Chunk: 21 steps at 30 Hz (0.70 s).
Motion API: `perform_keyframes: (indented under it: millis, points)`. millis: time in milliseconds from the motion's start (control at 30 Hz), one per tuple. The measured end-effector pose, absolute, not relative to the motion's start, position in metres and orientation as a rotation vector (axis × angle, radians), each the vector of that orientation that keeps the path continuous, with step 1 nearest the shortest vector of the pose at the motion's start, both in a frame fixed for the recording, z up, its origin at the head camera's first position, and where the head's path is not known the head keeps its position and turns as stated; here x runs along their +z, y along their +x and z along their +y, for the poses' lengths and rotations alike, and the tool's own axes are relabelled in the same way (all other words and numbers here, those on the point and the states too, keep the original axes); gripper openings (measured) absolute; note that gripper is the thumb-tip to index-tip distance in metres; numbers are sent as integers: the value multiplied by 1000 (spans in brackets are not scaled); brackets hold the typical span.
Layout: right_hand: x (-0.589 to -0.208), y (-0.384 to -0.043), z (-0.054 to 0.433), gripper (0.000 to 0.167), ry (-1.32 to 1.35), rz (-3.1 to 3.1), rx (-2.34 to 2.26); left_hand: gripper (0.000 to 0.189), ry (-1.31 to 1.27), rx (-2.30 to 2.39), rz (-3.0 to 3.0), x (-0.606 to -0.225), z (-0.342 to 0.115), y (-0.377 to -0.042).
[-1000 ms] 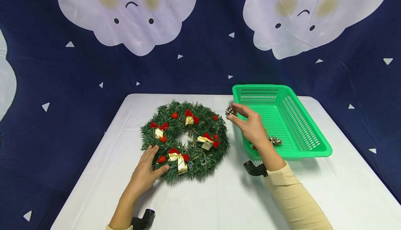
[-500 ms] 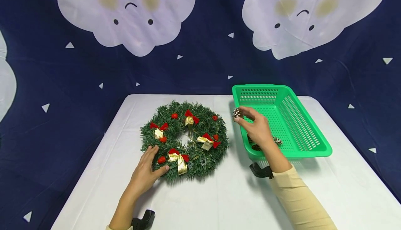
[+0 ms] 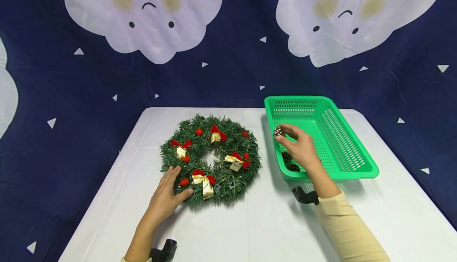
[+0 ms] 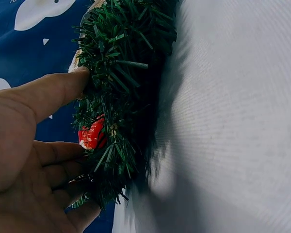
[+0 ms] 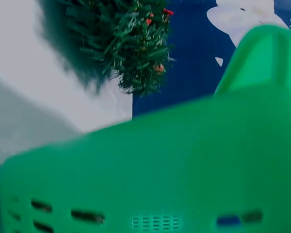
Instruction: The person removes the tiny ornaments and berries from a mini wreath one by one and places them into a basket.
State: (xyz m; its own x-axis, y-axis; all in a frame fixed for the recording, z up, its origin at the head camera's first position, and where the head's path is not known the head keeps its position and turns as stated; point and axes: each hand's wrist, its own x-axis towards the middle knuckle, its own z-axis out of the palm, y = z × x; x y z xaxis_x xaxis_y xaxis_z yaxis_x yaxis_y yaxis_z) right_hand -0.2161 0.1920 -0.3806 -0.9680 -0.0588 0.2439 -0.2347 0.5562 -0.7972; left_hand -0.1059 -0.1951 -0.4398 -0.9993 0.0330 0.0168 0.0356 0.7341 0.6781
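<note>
A pine cone with white-tipped scales (image 3: 279,132) is pinched between the thumb and fingers of my right hand (image 3: 300,147), above the left rim of the green basket (image 3: 357,143). Several more pine cones (image 3: 287,157) lie inside, near the basket's front left corner, partly behind that hand. With thumb and fingers spread, my left hand (image 3: 166,196) rests on the near left edge of a green wreath (image 3: 232,182) trimmed with red and gold bows and red berry-like pieces. In the left wrist view, the thumb (image 4: 63,90) touches the greenery. The right wrist view hides my right hand behind the basket wall.
Both the wreath and the basket stand on a table with a white cloth (image 3: 228,230). Behind it hangs a dark blue curtain (image 3: 235,75) with cloud faces and small white triangles. Black wrist cameras sit on both wrists.
My right hand has carried the pine cone to the right, from between the wreath and basket to over the basket's left rim. My left hand and the wreath have stayed still.
</note>
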Motion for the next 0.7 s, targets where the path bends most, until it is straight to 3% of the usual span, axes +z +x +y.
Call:
perform_keyframes:
  millis: [700]
  points:
    - [-385, -221, 237, 54, 257, -2847, 1123, 85, -63, -1134, -2917, -441, -195, -106]
